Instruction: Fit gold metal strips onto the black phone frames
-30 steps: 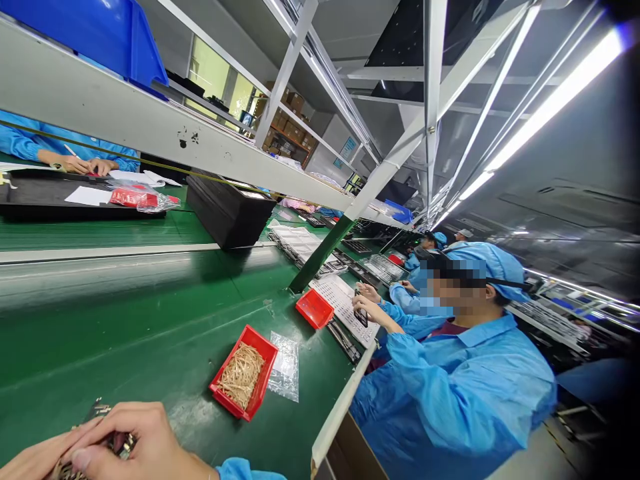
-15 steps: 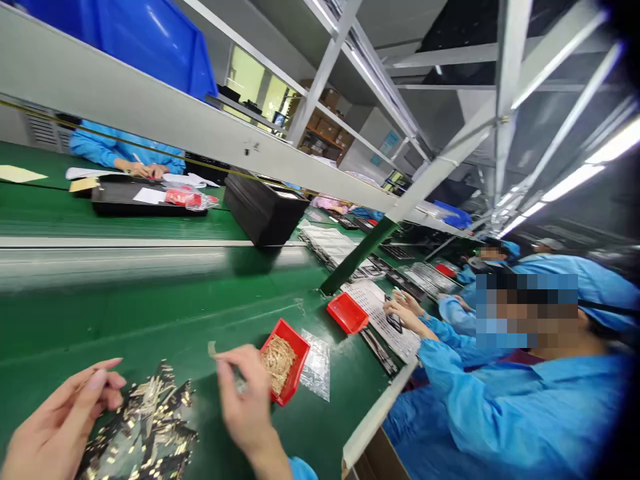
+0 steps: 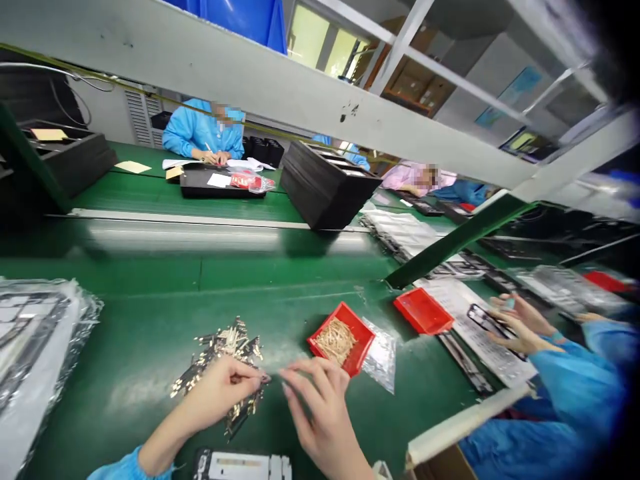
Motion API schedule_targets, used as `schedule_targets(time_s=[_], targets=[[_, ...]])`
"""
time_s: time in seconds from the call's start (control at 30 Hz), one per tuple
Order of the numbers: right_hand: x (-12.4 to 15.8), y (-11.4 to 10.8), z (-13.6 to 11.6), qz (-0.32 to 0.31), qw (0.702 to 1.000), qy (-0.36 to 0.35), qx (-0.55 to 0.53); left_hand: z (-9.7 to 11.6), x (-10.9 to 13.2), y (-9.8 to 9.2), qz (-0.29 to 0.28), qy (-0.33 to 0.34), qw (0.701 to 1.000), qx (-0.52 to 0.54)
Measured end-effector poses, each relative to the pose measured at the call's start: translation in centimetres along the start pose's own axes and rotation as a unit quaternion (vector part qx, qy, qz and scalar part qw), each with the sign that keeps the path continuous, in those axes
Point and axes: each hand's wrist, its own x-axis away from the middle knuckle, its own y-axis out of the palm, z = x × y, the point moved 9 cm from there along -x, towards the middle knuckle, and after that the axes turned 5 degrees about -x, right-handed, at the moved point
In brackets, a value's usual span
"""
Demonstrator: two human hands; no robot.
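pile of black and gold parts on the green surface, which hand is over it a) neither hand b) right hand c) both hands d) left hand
d, the left hand lies over the pile of black and gold parts, while the right hand is apart from it, closer to the red tray.

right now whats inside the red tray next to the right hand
The red plastic tray holds a heap of thin tan strips. The heap covers the tray's floor, so the bottom and anything lying under the strips cannot be seen.
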Motion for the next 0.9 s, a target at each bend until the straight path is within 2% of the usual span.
schedule_targets(time_s=[0.07, 0.13, 0.23, 0.3, 0.37, 0.43, 0.5, 0.53, 0.57, 0.67, 0.73, 0.8, 0.9], targets=[[-0.6, 1.8, -2.1, -0.033, 0.999, -0.025, -0.031, -0.1, 0.0, 0.8, -0.025, 0.001, 1.000, -0.006], [-0.9, 2.7, -2.7, -0.024, 0.998, -0.024, -0.055, -0.3, -0.1, 1.1, -0.032, 0.001, 0.999, -0.016], [-0.6, 3.7, -2.3, -0.018, 0.996, -0.019, -0.081, -0.2, 0.1, 1.2, -0.034, 0.020, 0.998, -0.044], [-0.2, 3.7, -0.9, -0.022, 0.997, -0.015, -0.074, -0.1, 0.2, 1.4, -0.032, 0.029, 0.998, -0.054], [0.1, 2.3, 1.4, 0.008, 0.999, -0.005, -0.037, -0.5, 0.3, 1.4, -0.029, 0.013, 0.999, -0.044], [0.5, -0.5, 4.5, 0.085, 0.996, 0.020, 0.029, -1.2, 0.2, 1.6, -0.028, -0.019, 0.999, -0.007], [1.0, -3.1, 7.1, 0.156, 0.979, 0.060, 0.114, -2.0, 0.1, 1.8, -0.027, -0.049, 0.997, 0.047], [1.2, -3.8, 7.8, 0.165, 0.974, 0.072, 0.138, -2.2, 0.0, 1.8, -0.026, -0.057, 0.995, 0.074], [1.3, -3.8, 7.8, 0.149, 0.977, 0.066, 0.139, -2.5, -0.1, 1.9, -0.025, -0.062, 0.993, 0.098], [1.6, -1.1, 4.7, 0.031, 0.999, -0.019, 0.033, -2.9, -0.3, 2.3, -0.034, -0.060, 0.987, 0.142], [2.2, 0.6, 1.7, -0.024, 0.997, -0.067, -0.017, -3.0, -0.4, 2.5, -0.040, -0.057, 0.986, 0.153], [2.6, 1.3, 0.0, -0.021, 0.997, -0.075, -0.024, -2.8, -0.4, 2.7, -0.048, -0.057, 0.985, 0.155], [2.9, 1.1, -0.8, 0.011, 0.997, -0.068, -0.030, -2.1, 0.1, 3.4, -0.071, -0.058, 0.984, 0.151]])
